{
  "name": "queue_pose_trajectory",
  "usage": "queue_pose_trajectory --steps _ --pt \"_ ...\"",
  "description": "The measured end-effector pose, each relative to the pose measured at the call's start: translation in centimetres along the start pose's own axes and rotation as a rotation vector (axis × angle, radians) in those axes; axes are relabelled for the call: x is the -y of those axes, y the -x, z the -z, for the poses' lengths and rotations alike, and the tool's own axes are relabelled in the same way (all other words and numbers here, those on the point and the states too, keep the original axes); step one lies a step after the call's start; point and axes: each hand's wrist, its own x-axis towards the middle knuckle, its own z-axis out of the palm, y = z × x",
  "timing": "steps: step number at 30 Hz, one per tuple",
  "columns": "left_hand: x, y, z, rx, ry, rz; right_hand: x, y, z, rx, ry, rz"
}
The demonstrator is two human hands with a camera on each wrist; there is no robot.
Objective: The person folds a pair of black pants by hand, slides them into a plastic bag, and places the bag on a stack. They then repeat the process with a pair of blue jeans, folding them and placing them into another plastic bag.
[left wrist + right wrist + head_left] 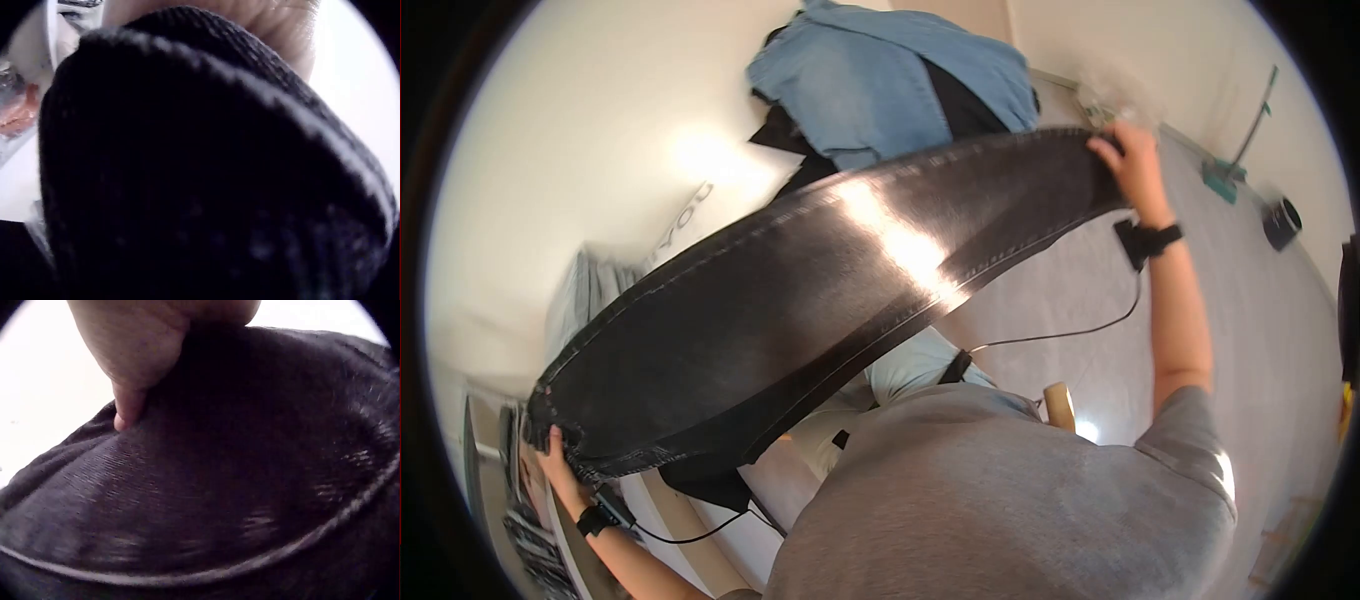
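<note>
Grey floor (1240, 330) at three o'clock; black garment (730, 330) gripped by left hand (557, 465) at eight o'clock and right hand (1140, 168) at two.

Two hands (1138, 168) (558, 466), two wristbands (1157, 240) (593, 519), one black garment (730, 345)

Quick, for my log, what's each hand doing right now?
Left hand: holding one end of the black fabric.
Right hand: holding the other end.
</note>
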Motion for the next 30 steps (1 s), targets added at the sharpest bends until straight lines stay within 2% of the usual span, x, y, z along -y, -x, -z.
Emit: queue_pose_trajectory --steps 2,4,5,6,7,8,10,11,12,14,16,17,18,20,22,24,26,28,30 --pt "3.4 0.1 0.0 0.011 0.031 0.176 0.8 -9.8 -2.0 0.033 0.181 0.22" --pt "6.9 0.4 0.5 0.059 0.143 0.306 3.0 -18.5 -4.7 0.046 0.183 0.464" --pt "7.0 1.0 0.0 0.027 0.144 0.372 5.0 -22.2 -5.8 0.153 0.244 0.487" --pt "7.1 1.1 -0.9 -0.006 0.149 0.439 7.1 -25.4 -7.4 0.181 0.255 0.589" --pt "10.3 3.0 -0.1 -0.022 0.191 0.395 9.6 -22.9 -5.8 0.153 0.305 0.582" --pt "10.4 2.0 -0.3 0.014 0.196 0.408 11.2 -26.4 -8.8 0.185 0.307 0.606" --pt "13.3 1.6 -1.1 0.039 0.227 0.411 13.7 -28.4 -13.2 0.28 0.346 0.628" --pt "14.8 1.2 -1.4 0.05 0.204 0.502 13.8 -28.9 -16.1 0.287 0.232 0.712" --pt "16.2 0.9 -1.9 0.07 0.179 0.591 14.2 -28.4 -18.2 0.355 0.298 0.657" --pt "18.3 1.4 -3.2 0.109 0.118 0.578 13.4 -25.4 -22.9 0.341 0.557 0.561" --pt "20.4 2.4 -4.3 0.123 -0.314 0.641 14.1 -23.5 -24.3 0.878 0.577 0.158" --pt "21.1 3.0 -4.4 0.134 -0.306 0.648 11.9 -22.1 -27.0 0.836 0.428 0.078" --pt "21.6 3.6 -4.3 0.185 -0.344 0.567 9.5 -21.1 -29.0 0.79 0.282 -0.004" --pt "22.5 4.9 -4.5 0.287 -0.4 0.395 9.0 -20.3 -27.7 0.704 0.174 0.052" --pt "23.6 6.4 -4.6 0.145 -0.343 0.407 6.9 -19.7 -27.3 0.535 -0.136 0.15" --pt "26.0 7.9 -4.0 0.054 -0.592 0.305 7.2 -18.7 -25.9 0.25 -0.054 -0.011" --pt "20.4 9.6 -6.2 -0.072 -0.925 0.154 8.2 -17.9 -23.8 0.23 -0.049 -0.168" --pt "15.3 11.1 -9.8 -0.062 -0.648 -0.06 9.2 -17.1 -23.2 0.267 -0.086 -0.216" --pt "9.7 12.6 -14.6 0.073 -0.538 -0.146 9.4 -16.7 -22.9 0.316 -0.124 -0.266"
